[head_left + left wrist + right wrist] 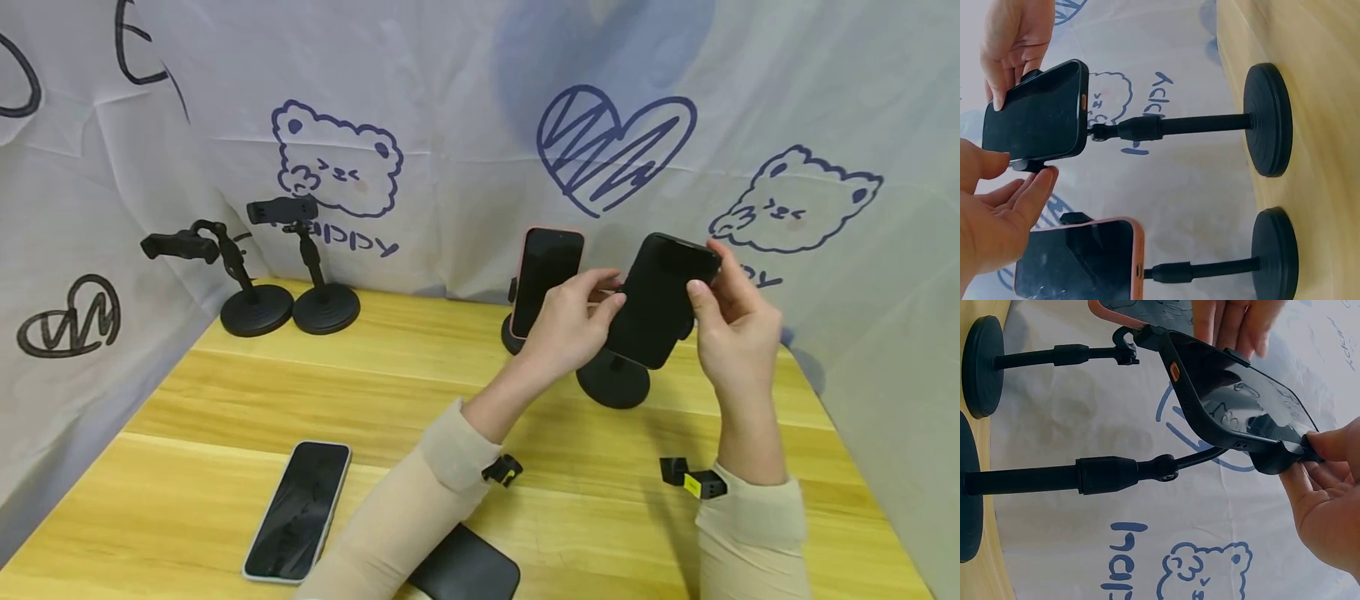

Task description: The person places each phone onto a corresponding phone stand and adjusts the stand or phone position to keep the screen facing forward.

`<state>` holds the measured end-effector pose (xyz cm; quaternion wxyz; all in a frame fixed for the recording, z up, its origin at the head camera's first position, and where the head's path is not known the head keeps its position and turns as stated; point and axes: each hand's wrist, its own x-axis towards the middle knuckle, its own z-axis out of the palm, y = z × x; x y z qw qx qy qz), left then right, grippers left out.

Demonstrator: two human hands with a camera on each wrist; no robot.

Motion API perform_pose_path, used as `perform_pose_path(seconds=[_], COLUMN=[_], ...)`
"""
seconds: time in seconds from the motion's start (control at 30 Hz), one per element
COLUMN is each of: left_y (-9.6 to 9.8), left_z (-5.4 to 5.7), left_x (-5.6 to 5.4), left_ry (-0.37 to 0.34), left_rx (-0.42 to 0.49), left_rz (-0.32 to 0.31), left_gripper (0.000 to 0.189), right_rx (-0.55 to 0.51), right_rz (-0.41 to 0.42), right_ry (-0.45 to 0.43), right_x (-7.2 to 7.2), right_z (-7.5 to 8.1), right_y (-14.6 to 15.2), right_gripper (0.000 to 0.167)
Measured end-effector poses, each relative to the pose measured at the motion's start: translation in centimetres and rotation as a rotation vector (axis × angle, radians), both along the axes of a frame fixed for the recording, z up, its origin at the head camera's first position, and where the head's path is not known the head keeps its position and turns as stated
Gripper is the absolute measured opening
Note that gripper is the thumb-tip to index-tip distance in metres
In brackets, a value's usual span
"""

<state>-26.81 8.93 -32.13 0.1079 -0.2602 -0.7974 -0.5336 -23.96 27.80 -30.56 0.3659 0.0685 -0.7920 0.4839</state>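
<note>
A black-cased phone (660, 300) sits tilted in the clamp (1275, 459) of a black phone stand (615, 382). My right hand (738, 325) pinches the phone by its upper right edge, thumb on the front and fingers behind, close beside the clamp. On the opposite edge, my left hand (572, 317) has its thumb at the phone's side and its fingers against the other clamp jaw. Just left of it, a phone in a pink case (547, 275) is held in a second stand (1275, 253), partly covered by my left hand in the head view.
Two stands with bare clamps, one left (257, 310) and one beside it (326, 308), stand at the back left. A phone with a pale rim (298, 512) lies front left on the wooden table (187, 467). A dark flat object (472, 567) lies partly under my left sleeve. White cloth (450, 83) hangs behind.
</note>
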Motion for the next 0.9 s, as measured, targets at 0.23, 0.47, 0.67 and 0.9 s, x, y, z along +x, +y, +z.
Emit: perform_pose_path(seconds=[0.23,0.47,0.67,0.9], left_y=[-2.2,-6.2,-10.8,-17.1], left_z=[0.4,0.4,0.0,-1.1], left_x=[0.6,0.4,-0.3,-2.0], left_ry=[0.169,0.409,0.495,0.397], left_rx=[0.064,0.199,0.355,0.508], left_rz=[0.014,0.083,0.278,0.505], left_gripper=[0.04,0.033,0.027,0.028], right_rx=[-0.016,-0.014,-0.009,-0.009], right_rz=[-0.014,-0.016,-0.02,-0.025], right_ry=[-0.017,-0.02,-0.008,-0.034], right_x=[-0.1,-0.1,-0.1,0.2], right_z=[-0.2,-0.2,-0.2,-0.3], right_y=[0.0,-0.1,-0.2,-0.6], right_gripper=[0.044,0.044,0.044,0.045])
